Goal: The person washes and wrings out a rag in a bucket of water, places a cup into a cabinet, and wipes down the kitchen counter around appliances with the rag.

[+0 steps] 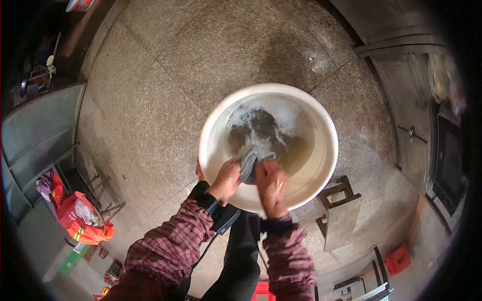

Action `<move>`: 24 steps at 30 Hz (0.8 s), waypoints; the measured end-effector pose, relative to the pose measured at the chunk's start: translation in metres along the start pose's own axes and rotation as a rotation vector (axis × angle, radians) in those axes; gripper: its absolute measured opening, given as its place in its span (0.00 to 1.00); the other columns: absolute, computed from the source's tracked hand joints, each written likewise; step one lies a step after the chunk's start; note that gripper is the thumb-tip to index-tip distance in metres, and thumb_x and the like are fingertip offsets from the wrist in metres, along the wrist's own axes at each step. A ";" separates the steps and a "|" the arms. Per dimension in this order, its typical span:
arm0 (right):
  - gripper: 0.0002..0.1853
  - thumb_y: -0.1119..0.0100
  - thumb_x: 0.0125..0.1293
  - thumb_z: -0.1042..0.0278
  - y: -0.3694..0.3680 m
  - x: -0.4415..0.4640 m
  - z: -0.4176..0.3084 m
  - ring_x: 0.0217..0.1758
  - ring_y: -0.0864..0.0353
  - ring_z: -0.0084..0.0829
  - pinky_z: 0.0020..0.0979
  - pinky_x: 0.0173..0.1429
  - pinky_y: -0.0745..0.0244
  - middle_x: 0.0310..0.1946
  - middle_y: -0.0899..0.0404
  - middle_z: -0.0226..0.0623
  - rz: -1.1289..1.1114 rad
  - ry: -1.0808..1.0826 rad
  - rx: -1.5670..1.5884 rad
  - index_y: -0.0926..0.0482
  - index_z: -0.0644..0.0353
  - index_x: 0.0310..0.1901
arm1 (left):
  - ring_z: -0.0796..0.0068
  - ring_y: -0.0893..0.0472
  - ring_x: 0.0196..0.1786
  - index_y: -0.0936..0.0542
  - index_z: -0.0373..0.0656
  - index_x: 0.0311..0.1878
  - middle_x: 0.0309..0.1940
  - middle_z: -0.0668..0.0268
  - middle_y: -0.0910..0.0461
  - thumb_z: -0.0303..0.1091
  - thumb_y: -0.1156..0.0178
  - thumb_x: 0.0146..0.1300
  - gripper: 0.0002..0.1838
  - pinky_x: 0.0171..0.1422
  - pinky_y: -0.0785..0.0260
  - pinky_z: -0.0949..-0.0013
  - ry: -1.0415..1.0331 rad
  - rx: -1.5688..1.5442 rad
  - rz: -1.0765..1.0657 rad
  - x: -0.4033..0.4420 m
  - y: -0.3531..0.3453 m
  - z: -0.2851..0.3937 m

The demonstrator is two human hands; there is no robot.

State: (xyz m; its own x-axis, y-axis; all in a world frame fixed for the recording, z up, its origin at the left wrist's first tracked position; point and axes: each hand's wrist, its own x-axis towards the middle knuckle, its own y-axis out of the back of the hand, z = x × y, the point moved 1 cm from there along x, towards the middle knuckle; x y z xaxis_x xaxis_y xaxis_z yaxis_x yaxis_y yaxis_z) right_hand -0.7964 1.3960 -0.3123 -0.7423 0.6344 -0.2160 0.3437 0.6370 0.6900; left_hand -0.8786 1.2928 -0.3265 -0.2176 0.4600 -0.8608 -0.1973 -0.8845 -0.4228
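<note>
Gripping wet grey cloth (247,164) w/ both hands, bunched btwn the two & jutting fwd past the fingers, over nr part of white basin (329,135). Clasping its L side w/ L hand (227,179), curled in tight. Clutching its R side w/ R hand (272,183), also clenched, but can't make out fingertips b/c of blur. Can see murky water (298,153) just beyond, w/ white suds (288,106) twds far rim & dark patch mid-basin, can't tell if fabric or dirt. Wearing plaid sleeves (168,246) w/ dark bands at wrists, plus dark trousers (238,256) below. Have basin standing on speckled stone floor (135,100), w/ darker, damp-looking area past far rim. Can see wooden stool (342,220) just R of basin, red stool (398,258) further R, nr bottom corner. Also have grey door (404,115) & black-fronted appliance (447,163) along R wall. Can spot grey cabinet (42,123) on far L, w/ cluttered top, then red bag (75,213) nr it & green box (72,260) lower down
</note>
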 end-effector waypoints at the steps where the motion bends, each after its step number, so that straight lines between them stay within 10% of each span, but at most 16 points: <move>1: 0.02 0.44 0.52 0.72 -0.006 0.010 0.022 0.23 0.29 0.36 0.37 0.26 0.35 0.22 0.28 0.36 -0.014 -0.038 -0.044 0.26 0.56 0.25 | 0.73 0.24 0.47 0.28 0.38 0.53 0.45 0.63 0.23 0.40 0.49 0.65 0.18 0.54 0.31 0.68 -0.015 0.067 0.018 -0.001 0.000 -0.003; 5: 0.08 0.47 0.56 0.63 -0.018 0.045 0.083 0.30 0.22 0.39 0.37 0.32 0.29 0.29 0.21 0.40 -0.324 -0.207 -0.540 0.21 0.56 0.31 | 0.66 0.22 0.45 0.30 0.35 0.51 0.43 0.59 0.23 0.41 0.48 0.65 0.19 0.48 0.28 0.66 0.086 0.091 0.094 -0.019 -0.016 0.016; 11: 0.11 0.45 0.53 0.63 -0.048 0.045 0.109 0.41 0.24 0.50 0.44 0.47 0.30 0.35 0.22 0.51 0.227 -0.391 0.020 0.19 0.57 0.34 | 0.67 0.23 0.47 0.33 0.41 0.55 0.48 0.60 0.27 0.43 0.48 0.65 0.20 0.46 0.29 0.65 0.092 0.121 0.187 -0.010 0.011 0.009; 13: 0.13 0.44 0.51 0.65 -0.065 0.048 0.085 0.44 0.23 0.48 0.42 0.48 0.29 0.37 0.22 0.50 -0.395 -0.527 -0.218 0.20 0.59 0.39 | 0.68 0.23 0.46 0.35 0.42 0.57 0.48 0.61 0.28 0.43 0.47 0.64 0.22 0.45 0.29 0.66 0.103 0.128 0.186 -0.009 0.010 0.007; 17: 0.16 0.44 0.49 0.69 -0.063 0.043 0.080 0.46 0.22 0.44 0.41 0.49 0.28 0.38 0.21 0.49 -0.604 -0.169 -0.313 0.21 0.60 0.42 | 0.70 0.25 0.45 0.38 0.45 0.60 0.44 0.65 0.29 0.44 0.45 0.63 0.25 0.44 0.29 0.65 0.146 0.143 0.194 -0.009 0.004 0.010; 21: 0.08 0.44 0.53 0.63 -0.078 0.040 0.135 0.28 0.21 0.41 0.42 0.33 0.27 0.25 0.20 0.39 0.324 -0.122 -0.122 0.20 0.56 0.27 | 0.69 0.26 0.47 0.41 0.49 0.62 0.48 0.64 0.33 0.48 0.45 0.62 0.29 0.45 0.29 0.62 0.182 0.160 0.241 -0.010 0.011 0.008; 23: 0.08 0.42 0.52 0.64 -0.059 0.048 0.098 0.25 0.22 0.43 0.40 0.31 0.29 0.22 0.21 0.40 -0.119 -0.455 0.291 0.21 0.60 0.27 | 0.67 0.27 0.49 0.44 0.49 0.64 0.50 0.63 0.34 0.50 0.46 0.62 0.32 0.46 0.29 0.61 0.232 0.087 0.210 -0.001 0.019 0.001; 24: 0.11 0.40 0.51 0.70 -0.047 0.049 0.074 0.30 0.24 0.28 0.29 0.39 0.29 0.28 0.20 0.36 -0.290 -0.371 0.000 0.21 0.67 0.36 | 0.66 0.27 0.50 0.46 0.49 0.66 0.53 0.63 0.35 0.52 0.46 0.62 0.34 0.48 0.29 0.61 0.277 0.014 0.182 0.003 0.021 -0.001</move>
State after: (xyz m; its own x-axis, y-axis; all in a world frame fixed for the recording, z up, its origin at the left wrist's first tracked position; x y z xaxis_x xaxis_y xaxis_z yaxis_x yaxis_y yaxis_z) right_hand -0.8065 1.4300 -0.4060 -0.5515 0.5443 -0.6321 0.1529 0.8109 0.5648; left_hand -0.8827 1.2756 -0.3382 0.0176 0.2544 -0.9669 -0.1922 -0.9482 -0.2530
